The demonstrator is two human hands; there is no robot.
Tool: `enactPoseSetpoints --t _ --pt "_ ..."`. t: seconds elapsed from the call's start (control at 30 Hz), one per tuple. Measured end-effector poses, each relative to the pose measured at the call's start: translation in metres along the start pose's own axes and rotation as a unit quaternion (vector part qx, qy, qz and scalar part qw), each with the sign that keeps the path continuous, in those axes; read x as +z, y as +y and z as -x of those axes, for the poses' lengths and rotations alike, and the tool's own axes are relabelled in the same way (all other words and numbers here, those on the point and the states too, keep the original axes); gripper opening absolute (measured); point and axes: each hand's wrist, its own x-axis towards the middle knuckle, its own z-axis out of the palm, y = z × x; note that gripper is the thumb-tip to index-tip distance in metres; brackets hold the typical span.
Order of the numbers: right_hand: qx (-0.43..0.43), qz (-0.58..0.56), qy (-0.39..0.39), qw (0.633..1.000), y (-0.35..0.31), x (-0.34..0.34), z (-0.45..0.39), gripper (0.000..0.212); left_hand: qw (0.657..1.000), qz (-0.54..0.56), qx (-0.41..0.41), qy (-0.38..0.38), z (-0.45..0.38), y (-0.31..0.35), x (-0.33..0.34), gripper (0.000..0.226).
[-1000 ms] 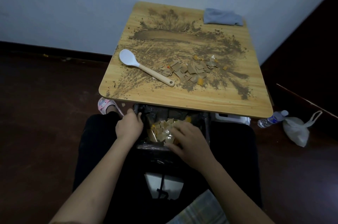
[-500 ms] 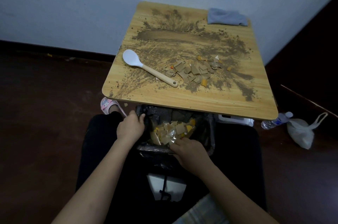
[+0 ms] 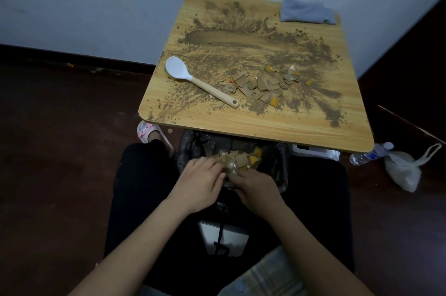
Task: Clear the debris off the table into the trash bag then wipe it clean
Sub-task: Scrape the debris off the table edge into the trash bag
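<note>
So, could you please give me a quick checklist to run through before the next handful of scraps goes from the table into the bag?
1. Trash bag sits open below the table edge: ok.
2. Left hand and right hand free to reach: not ok, both at the bag mouth.
3. Cardboard scraps cleared: not ok.
4. Brown dirt cleared: not ok.
5. Spoon within reach: ok.
6. Grey cloth ready at the far corner: ok.
</note>
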Motion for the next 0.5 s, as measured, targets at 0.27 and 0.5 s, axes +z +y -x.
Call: enactPoseSetpoints --t 0.27,0.5 --pt "-0.024 -0.016 0.076 0.997 -0.001 -0.003 0.006 0.016 0.988 -0.072 0.004 -0.14 -0.002 0.008 0.005 0.037" --pt "-0.029 -0.019 0.065 0.997 -0.004 -0.002 -0.002 0.03 0.975 -0.141 -0.01 -0.171 -0.017 0.012 0.007 0.032"
